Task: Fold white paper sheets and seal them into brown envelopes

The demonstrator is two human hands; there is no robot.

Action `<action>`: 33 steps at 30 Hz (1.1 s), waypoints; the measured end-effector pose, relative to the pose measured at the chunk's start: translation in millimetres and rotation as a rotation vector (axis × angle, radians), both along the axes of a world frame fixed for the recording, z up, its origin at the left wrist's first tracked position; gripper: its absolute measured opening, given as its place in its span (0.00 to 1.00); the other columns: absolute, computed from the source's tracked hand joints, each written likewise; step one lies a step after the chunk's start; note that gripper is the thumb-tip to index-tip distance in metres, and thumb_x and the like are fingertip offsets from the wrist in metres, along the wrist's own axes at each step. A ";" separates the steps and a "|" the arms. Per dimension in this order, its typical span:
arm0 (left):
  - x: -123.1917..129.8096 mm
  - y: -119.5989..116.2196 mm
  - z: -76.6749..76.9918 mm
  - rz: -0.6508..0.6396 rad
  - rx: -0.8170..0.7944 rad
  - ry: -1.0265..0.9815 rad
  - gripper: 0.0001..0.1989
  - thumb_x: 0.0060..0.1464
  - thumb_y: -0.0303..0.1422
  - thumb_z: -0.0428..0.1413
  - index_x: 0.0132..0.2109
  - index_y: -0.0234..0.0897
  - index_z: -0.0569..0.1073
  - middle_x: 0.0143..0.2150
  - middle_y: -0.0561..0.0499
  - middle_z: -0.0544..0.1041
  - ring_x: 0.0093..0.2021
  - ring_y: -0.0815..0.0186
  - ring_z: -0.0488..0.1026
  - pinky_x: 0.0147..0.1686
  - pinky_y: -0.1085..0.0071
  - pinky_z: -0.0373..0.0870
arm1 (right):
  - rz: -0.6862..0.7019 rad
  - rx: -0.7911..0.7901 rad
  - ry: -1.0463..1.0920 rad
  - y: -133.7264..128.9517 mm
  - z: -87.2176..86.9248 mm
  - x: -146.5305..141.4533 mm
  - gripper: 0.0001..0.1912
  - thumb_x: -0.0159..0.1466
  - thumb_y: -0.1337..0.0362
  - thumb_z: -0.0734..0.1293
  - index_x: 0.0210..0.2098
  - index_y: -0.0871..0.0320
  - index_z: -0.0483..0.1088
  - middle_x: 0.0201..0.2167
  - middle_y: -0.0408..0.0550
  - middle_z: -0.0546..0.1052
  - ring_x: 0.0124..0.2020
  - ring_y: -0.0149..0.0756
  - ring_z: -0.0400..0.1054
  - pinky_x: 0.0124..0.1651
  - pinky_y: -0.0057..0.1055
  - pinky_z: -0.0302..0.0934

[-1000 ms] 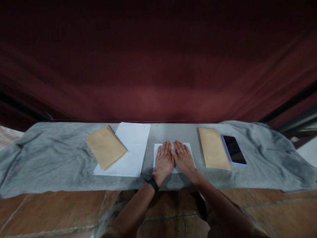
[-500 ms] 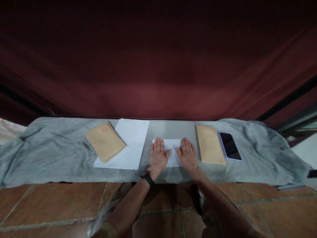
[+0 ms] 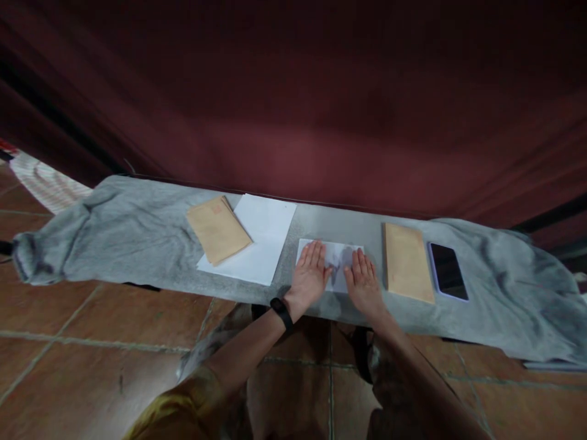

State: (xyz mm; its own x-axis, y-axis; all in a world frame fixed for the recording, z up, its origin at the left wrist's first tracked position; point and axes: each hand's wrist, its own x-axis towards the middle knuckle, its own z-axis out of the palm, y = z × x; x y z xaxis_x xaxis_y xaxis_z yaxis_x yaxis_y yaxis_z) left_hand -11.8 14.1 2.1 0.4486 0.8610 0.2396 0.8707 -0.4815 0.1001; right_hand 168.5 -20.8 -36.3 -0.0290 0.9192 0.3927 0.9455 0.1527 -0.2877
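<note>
A folded sheet of white paper (image 3: 338,282) lies flat on the grey cloth, partly covered by both hands. Over its left part, my left hand (image 3: 310,272) rests palm down with fingers stretched out; a black band circles that wrist. My right hand (image 3: 364,280) is on the right part, also palm down, its fingers extended and lying flat. A strip of the paper shows between the two thumbs. Neither hand grips anything.
Left of the hands, a stack of brown envelopes (image 3: 219,231) overlaps larger white sheets (image 3: 266,235). To the right are another pile of brown envelopes (image 3: 408,263) and a phone (image 3: 448,272). The grey cloth (image 3: 137,238) covers the bench; a dark red curtain (image 3: 293,153) hangs behind.
The view has tilted and shifted. My right hand has drawn a little toward me on the paper, its fingertips now below the far edge; both hands remain flat.
</note>
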 end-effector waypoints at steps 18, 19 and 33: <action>6.2 -36.4 -3.6 -0.187 -0.121 0.030 0.30 0.68 0.34 0.40 0.72 0.26 0.52 0.75 0.39 0.51 0.75 0.55 0.47 0.72 0.52 0.44 | 0.232 -0.154 -0.103 -24.3 1.9 -12.4 0.33 0.76 0.54 0.46 0.75 0.58 0.34 0.75 0.54 0.48 0.74 0.43 0.44 0.73 0.49 0.43; 6.7 -36.7 -4.8 -0.183 -0.125 0.023 0.30 0.68 0.35 0.40 0.72 0.26 0.53 0.75 0.40 0.51 0.75 0.55 0.47 0.72 0.52 0.44 | 0.226 -0.153 -0.109 -24.4 1.8 -11.3 0.33 0.76 0.54 0.46 0.75 0.58 0.34 0.75 0.54 0.48 0.74 0.43 0.45 0.73 0.49 0.44; 3.3 -39.7 -15.0 -0.181 -0.100 -0.051 0.31 0.69 0.40 0.42 0.72 0.29 0.53 0.75 0.38 0.50 0.75 0.55 0.45 0.73 0.49 0.41 | 0.187 -0.142 -0.166 -25.2 3.3 5.4 0.33 0.75 0.56 0.50 0.75 0.60 0.38 0.74 0.58 0.49 0.73 0.50 0.48 0.71 0.54 0.48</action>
